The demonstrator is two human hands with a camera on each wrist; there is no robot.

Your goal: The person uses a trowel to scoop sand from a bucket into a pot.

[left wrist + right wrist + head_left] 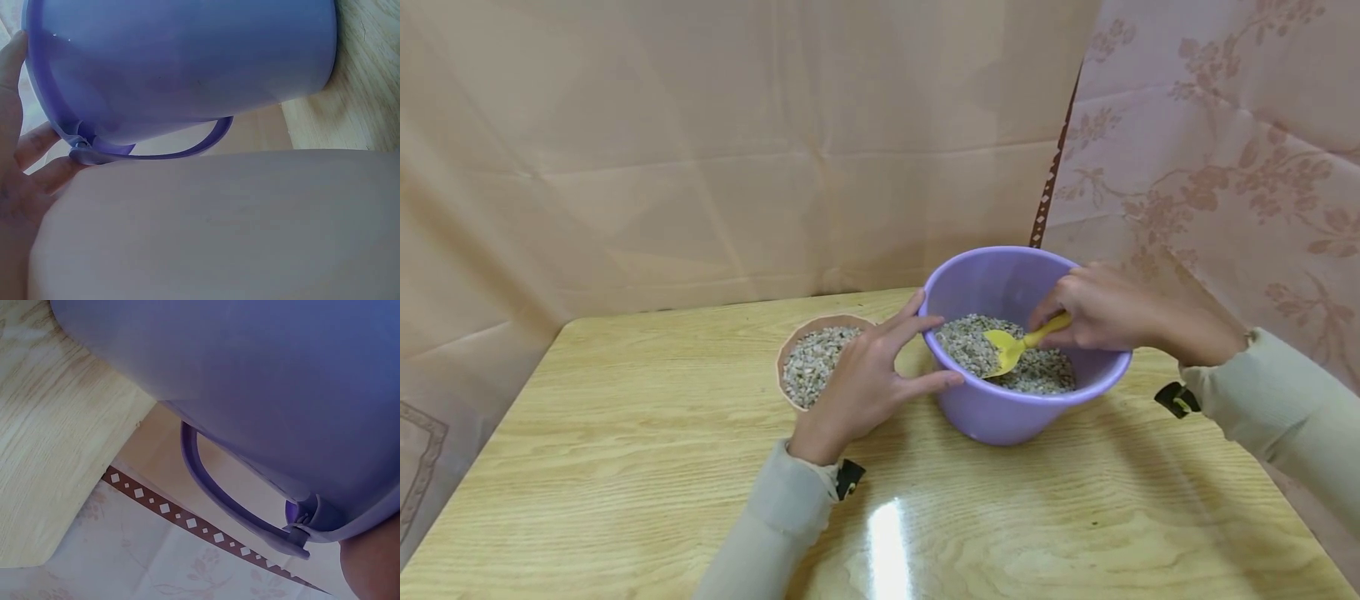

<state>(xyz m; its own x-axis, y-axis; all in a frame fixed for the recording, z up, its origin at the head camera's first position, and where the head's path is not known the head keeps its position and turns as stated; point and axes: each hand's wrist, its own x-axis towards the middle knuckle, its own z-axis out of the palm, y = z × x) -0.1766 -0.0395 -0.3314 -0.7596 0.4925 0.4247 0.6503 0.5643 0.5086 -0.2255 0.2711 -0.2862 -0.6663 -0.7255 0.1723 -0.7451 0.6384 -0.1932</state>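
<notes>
A lilac bucket with pale gravel inside stands on the table's right half. My right hand reaches in over its rim and grips the handle of a yellow toy shovel, whose blade lies in the gravel. At the bucket's left, the fairly straight, spread fingers and thumb of my left hand touch the rim. Beside that hand, a peach bowl with gravel is partly hidden behind it. The left wrist view shows fingertips by the rim and the bucket's handle, with the peach bowl filling the lower part.
Both containers stand on a light wooden table. Beige cloth hangs behind it, and flowered cloth hangs at the right. The bucket's handle hangs down on its far side, close to the table's back edge.
</notes>
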